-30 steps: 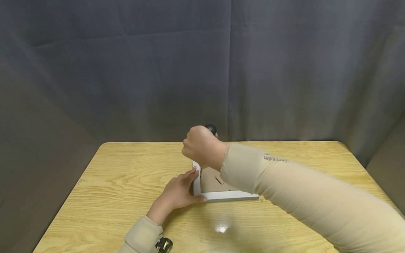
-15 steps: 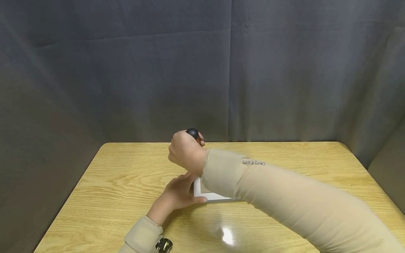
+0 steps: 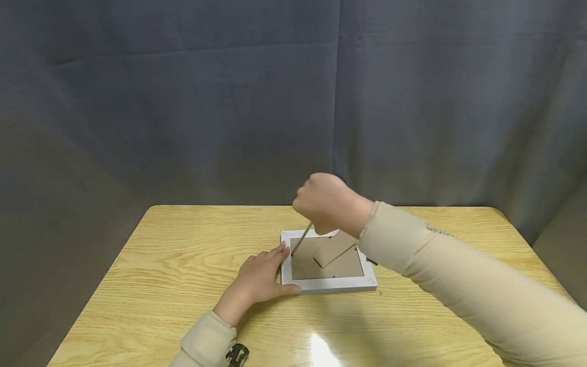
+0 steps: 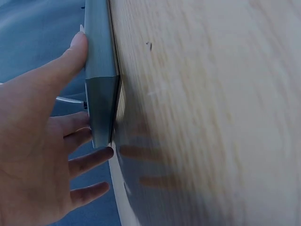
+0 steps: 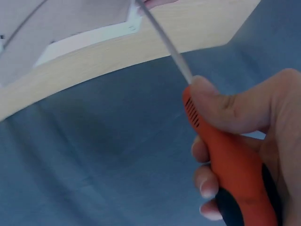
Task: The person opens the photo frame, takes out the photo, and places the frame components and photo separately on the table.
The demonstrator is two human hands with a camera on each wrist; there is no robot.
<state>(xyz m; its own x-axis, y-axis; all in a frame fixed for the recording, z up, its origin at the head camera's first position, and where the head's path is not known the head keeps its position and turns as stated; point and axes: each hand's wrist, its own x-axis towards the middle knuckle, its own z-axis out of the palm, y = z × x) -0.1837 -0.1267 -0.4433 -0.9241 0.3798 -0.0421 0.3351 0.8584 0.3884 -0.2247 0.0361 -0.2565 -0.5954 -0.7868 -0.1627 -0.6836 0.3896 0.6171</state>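
Right hand (image 3: 327,201) curled round screwdriver (image 5: 235,165) pointing down-left, left hand (image 3: 260,278) spread against frame (image 3: 339,267), long axis crosswise

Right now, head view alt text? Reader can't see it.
A right hand holds a screwdriver, its tip at the left inner edge of a white picture frame, face-down on a wooden table. The left hand touches the frame's near left corner; dark curtain behind.

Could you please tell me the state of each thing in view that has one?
Picture frame, lying flat, back side up.
Stand, on the frame's back; whether raised, unclear.
Screwdriver, tilted, tip at the frame's left inner edge.
Right hand, curled round the screwdriver.
Left hand, spread, touching the frame's corner.
Curtain, hanging, creased.
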